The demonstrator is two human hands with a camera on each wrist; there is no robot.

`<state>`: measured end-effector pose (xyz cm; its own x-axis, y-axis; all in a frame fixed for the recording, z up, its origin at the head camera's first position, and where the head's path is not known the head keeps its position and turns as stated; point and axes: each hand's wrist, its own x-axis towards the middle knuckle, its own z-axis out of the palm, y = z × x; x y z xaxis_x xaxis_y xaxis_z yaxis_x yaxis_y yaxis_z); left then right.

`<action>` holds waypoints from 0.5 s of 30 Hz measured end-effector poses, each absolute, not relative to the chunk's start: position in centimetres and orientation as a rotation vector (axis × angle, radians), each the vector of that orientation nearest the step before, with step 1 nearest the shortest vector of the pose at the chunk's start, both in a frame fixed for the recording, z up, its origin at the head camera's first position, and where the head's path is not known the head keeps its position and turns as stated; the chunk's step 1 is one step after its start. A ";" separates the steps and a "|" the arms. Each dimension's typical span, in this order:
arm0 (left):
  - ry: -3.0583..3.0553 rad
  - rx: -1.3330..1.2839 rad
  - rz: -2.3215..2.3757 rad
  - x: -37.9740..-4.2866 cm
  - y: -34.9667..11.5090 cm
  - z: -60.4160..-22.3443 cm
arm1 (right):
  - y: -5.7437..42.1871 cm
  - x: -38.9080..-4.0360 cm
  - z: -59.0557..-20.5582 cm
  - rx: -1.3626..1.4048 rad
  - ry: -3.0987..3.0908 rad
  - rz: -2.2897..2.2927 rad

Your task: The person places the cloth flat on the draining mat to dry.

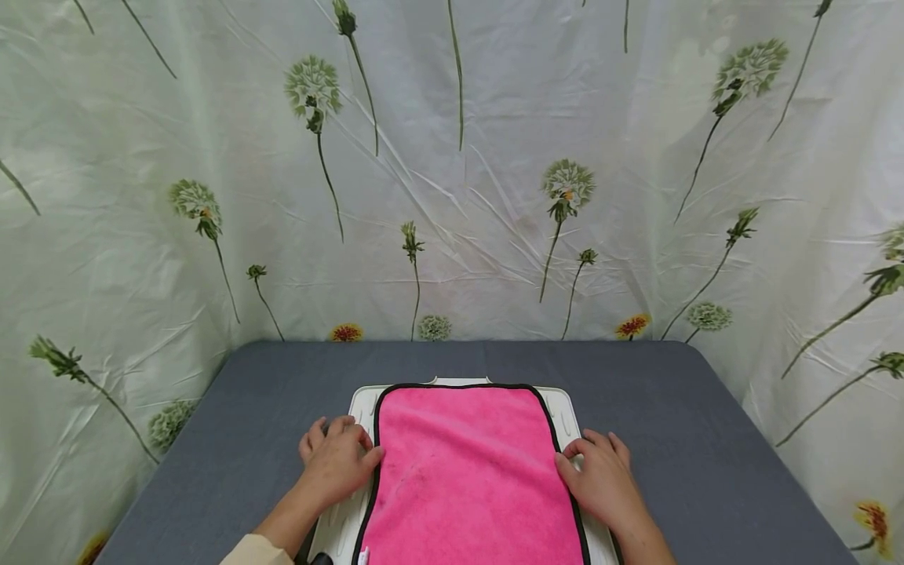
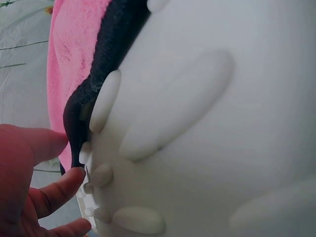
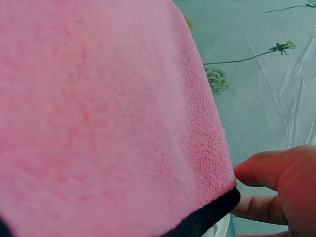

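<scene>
A pink towel (image 1: 469,471) with black edging lies spread over a white plastic tray (image 1: 565,416), whose rim shows along both sides and the far end. At the towel's left edge, my left hand (image 1: 335,463) pinches the black border between thumb and index finger; the left wrist view shows the border (image 2: 74,121) bunched there beside the tray's raised oval ridges (image 2: 180,106). My right hand (image 1: 600,479) pinches the opposite edge, its thumb (image 3: 259,170) on the pink side and a finger beneath the border. Most of the tray is hidden under the towel.
Both lie on a table with a dark grey cover (image 1: 706,471). A flower-printed curtain (image 1: 466,196) hangs behind the table and along its sides. A small white tag (image 1: 363,556) shows at the towel's near left edge, with a black object (image 1: 321,559) beside it.
</scene>
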<state>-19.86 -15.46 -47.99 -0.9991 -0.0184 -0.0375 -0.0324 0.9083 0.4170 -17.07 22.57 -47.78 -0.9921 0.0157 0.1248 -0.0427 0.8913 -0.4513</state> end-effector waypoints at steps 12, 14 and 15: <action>3.055 -0.134 0.662 -20.8 -15.1 -48.1 | 22.6 -18.7 -47.9 0.061 -2.936 0.671; 3.059 -0.144 0.654 -21.0 -15.1 -48.1 | 22.6 -19.0 -47.9 0.052 -2.952 0.669; 3.063 -0.147 0.649 -21.1 -15.0 -48.1 | 22.6 -19.2 -47.9 0.049 -2.958 0.666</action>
